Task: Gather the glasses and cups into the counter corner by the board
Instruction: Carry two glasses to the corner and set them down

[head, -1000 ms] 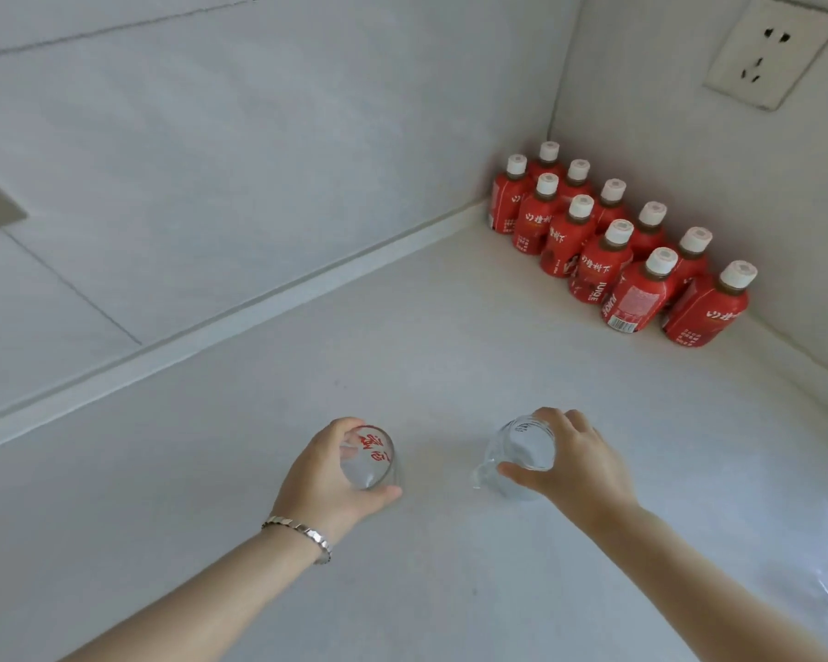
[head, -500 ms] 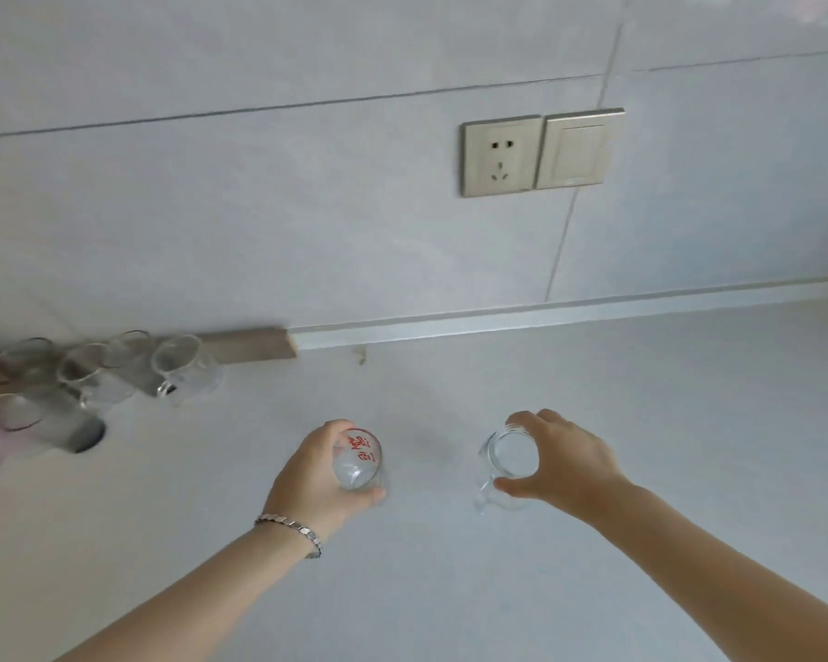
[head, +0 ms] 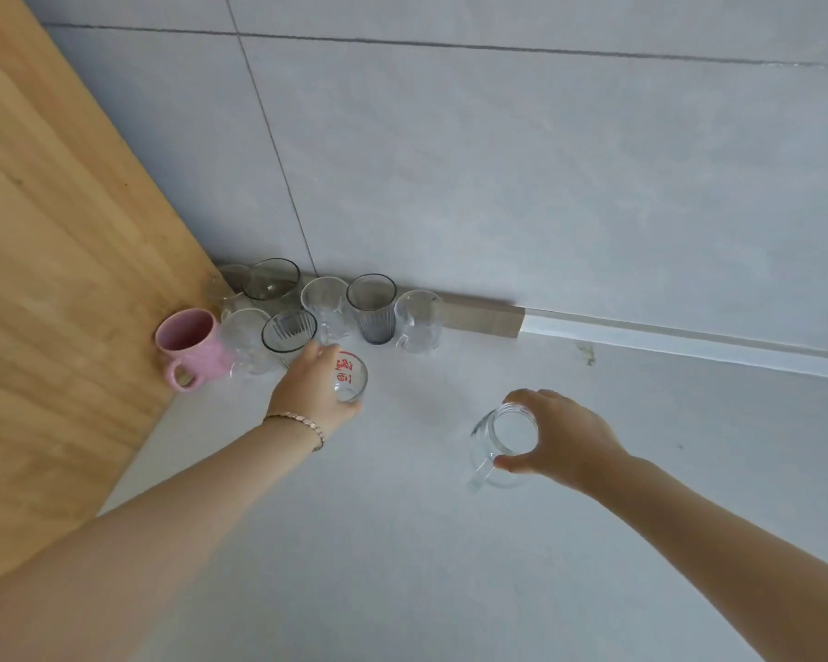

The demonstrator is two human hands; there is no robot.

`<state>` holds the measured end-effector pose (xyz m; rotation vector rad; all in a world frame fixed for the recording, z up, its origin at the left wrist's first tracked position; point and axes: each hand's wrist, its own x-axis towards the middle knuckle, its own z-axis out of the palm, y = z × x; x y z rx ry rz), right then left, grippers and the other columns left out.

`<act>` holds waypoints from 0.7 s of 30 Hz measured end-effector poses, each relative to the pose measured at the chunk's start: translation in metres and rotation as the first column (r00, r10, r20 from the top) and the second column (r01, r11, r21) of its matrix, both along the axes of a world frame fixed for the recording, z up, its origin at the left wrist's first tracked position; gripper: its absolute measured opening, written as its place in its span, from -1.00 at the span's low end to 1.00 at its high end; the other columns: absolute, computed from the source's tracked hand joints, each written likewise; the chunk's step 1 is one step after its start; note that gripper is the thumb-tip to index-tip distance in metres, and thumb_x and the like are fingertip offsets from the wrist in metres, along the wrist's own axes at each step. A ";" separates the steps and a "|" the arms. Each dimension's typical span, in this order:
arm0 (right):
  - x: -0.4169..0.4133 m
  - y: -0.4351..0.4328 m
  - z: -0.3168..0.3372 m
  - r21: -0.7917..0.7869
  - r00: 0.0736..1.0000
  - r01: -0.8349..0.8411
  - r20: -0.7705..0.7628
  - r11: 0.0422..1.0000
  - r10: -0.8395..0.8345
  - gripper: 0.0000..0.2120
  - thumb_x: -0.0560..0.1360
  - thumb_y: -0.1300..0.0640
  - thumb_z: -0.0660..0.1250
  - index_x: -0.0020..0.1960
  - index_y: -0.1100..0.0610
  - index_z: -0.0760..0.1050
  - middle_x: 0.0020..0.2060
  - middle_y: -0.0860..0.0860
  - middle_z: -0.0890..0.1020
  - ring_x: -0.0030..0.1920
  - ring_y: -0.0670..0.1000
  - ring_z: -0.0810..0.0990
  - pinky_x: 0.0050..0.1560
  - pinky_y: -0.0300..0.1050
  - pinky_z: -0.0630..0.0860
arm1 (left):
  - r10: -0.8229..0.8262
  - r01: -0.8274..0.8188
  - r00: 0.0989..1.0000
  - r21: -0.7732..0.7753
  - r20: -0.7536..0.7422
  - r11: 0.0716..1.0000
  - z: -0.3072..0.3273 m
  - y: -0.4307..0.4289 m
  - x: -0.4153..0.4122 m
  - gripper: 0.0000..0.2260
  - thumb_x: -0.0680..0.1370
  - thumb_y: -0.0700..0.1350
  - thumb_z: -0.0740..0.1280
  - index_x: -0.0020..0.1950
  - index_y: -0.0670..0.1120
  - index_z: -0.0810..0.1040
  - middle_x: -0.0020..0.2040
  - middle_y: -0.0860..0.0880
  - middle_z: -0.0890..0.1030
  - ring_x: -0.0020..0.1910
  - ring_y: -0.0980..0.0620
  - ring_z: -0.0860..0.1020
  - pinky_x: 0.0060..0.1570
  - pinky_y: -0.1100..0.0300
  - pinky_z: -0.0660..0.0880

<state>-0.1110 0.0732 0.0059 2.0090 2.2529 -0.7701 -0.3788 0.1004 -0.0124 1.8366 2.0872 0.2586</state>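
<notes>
**Glasses and cups crowd the corner; two more in hand**

Glasses and cups are what I count first, after the two big surfaces: one wooden board (head: 58, 260) standing along the left, and one pale counter (head: 402, 542) meeting the tiled wall (head: 498, 160). In the corner between board and wall I count one pink mug (head: 190, 348) against the board, two dark ribbed tumblers (head: 373, 308), one smoky bowl-shaped glass (head: 271, 279) at the back, and three clear glasses I can make out plainly (head: 417, 320); there may be one more behind, but the clear glass overlaps there and I cannot be sure.

My left hand (head: 314, 391) is wrapped around one small glass with red print (head: 350, 377), held just beside the cluster's front edge. My right hand (head: 562, 439) grips one clear handled glass mug (head: 503, 444) by its rim, fingers curled over the top, well apart from the group, out on open counter. One thin bracelet (head: 297, 421) circles the left wrist.
</notes>
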 end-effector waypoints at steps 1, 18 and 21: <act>-0.006 0.004 0.000 -0.002 1.000 -0.001 0.006 1.000 0.001 -0.42 0.31 -0.20 0.43 0.27 -0.11 0.36 0.12 -0.10 0.53 0.16 -0.02 0.53 -0.02 -0.19 0.35 | -0.015 0.015 1.000 -0.003 -0.021 1.000 -0.001 0.009 -0.004 -0.36 0.34 -0.03 0.49 0.34 -0.15 0.35 0.29 -0.13 0.38 0.27 -0.13 0.41 0.20 -0.01 0.48; -0.103 0.080 -0.027 -0.055 0.994 -0.102 -0.031 0.993 0.101 -0.32 0.33 -0.06 0.49 0.38 -0.01 0.32 0.23 0.01 0.49 0.24 0.06 0.48 0.19 -0.06 0.44 | -0.284 0.289 0.919 -0.022 -0.272 0.957 -0.031 0.084 -0.036 -0.29 0.43 0.14 0.36 0.46 -0.15 0.20 0.42 -0.09 0.35 0.39 -0.09 0.33 0.35 0.06 0.30; -0.121 0.093 -0.030 -0.056 0.991 -0.114 -0.077 0.992 0.109 -0.29 0.35 -0.03 0.49 0.41 0.02 0.27 0.28 0.03 0.46 0.28 0.07 0.46 0.24 -0.04 0.43 | -0.276 0.282 0.933 -0.008 -0.231 0.959 -0.038 0.082 -0.038 -0.27 0.46 0.13 0.34 0.49 -0.16 0.14 0.47 -0.09 0.28 0.45 -0.08 0.26 0.39 0.08 0.29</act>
